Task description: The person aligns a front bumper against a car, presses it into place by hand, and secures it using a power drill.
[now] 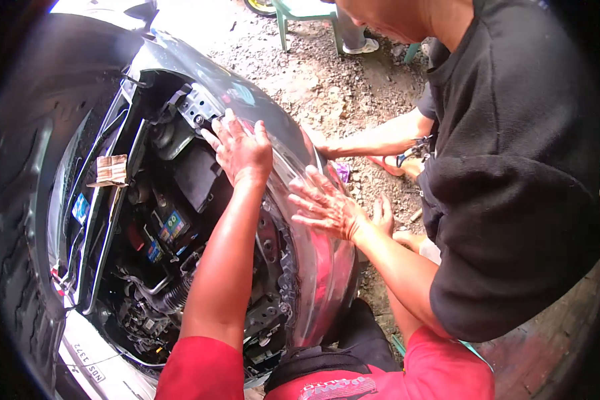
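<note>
"What's surrounding you?"

"The raised hood [20, 200] is standing left of the bumper [285, 157], presumably leaving the engine bay [187, 180] between them reachable. A co-worker in black [513, 167] is leaning in from the bumper's right."

"Which way is the bumper pointing?"

"It's sitting along the car's nose, its long axis running from near me toward the far side and bowing outward; its outer face is pointing right."

"Why that hold?"

"My left hand [241, 152] is lying palm down at the bumper's inner edge, fingers spreading wide and gripping nothing, probably steadying it. The co-worker's nearer hand [327, 203] is resting flat on the bumper, likely sharing the pressure along its length."

"And on your right?"

"My right hand [383, 217] is mostly hiding behind the co-worker's forearm [397, 263], right of the bumper. I can't tell what its fingers are doing."

"Anything smaller?"

"A folded brown piece [111, 170], perhaps cardboard, is perching left of the bumper, across the bay."
</note>
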{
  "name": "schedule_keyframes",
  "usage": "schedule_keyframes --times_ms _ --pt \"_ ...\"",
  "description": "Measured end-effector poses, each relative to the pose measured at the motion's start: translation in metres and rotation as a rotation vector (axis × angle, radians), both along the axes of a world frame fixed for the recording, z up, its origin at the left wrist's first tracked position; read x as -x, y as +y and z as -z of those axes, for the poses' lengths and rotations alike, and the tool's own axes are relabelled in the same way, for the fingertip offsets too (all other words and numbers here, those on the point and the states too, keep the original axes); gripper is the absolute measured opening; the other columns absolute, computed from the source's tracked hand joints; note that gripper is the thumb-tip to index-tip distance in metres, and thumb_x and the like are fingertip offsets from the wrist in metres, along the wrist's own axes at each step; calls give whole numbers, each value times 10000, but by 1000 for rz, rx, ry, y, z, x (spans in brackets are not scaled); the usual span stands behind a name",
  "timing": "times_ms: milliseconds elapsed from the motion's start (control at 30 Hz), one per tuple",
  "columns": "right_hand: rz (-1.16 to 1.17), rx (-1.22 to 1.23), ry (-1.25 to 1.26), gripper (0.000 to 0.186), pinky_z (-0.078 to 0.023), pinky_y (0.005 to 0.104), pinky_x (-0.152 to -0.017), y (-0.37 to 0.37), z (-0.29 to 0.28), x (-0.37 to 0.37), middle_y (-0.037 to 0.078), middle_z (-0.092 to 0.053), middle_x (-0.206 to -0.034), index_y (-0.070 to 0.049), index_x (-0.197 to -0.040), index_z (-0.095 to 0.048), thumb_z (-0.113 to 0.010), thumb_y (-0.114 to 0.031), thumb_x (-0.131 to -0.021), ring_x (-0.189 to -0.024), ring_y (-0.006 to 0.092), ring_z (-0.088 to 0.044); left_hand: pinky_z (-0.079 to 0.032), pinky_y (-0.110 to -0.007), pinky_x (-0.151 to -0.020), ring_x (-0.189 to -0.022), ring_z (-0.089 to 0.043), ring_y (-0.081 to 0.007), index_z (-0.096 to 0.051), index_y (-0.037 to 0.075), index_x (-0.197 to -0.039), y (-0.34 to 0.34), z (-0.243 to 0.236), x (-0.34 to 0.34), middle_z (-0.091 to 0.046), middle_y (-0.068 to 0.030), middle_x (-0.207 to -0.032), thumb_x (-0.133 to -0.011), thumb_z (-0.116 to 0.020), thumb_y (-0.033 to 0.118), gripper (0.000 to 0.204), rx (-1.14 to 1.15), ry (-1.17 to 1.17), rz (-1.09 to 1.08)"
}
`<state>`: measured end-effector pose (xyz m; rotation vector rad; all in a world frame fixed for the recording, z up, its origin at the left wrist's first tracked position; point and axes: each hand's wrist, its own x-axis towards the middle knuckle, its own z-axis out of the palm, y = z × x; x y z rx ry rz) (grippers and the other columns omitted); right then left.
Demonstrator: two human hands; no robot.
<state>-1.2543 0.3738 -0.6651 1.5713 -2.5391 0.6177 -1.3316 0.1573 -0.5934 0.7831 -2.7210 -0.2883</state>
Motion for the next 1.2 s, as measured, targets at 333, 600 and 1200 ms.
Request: schedule_keyframes --times_ms 333,600,1200 --pt "15 27 9 387 -187 649 -1113 -4 -7 22 116 -410 -1473 -236 -1338 -527 -568 -260 -954 -1389 386 -291 -191 -529 -1268 -1556 -155 -497 -377 106 -1589 -3 2 2 -310 -294 -1632 -999 -579 506 741 -1 52 29" --pt "34 42 -17 305 -283 603 -1022 0 -8 19 134 -498 -1315 -185 -1265 -549 -583 -236 -966 -1245 384 -405 -197 -538 -1263 -1548 -166 -511 -387 117 -1584 -3 4 4 -310 -315 -1622 -1004 -571 518 729 24 37 33" --pt "984 749 -230 156 -500 498 -818 -67 87 122 175 -693 -959 -70 -1100 -596 -617 -182 -993 -921 381 -661 -270 -575 -1227 -1549 -151 -525 -416 152 -1568 -4 3 3 -296 -281 -1634 -996 -584 517 699 37 33 28"
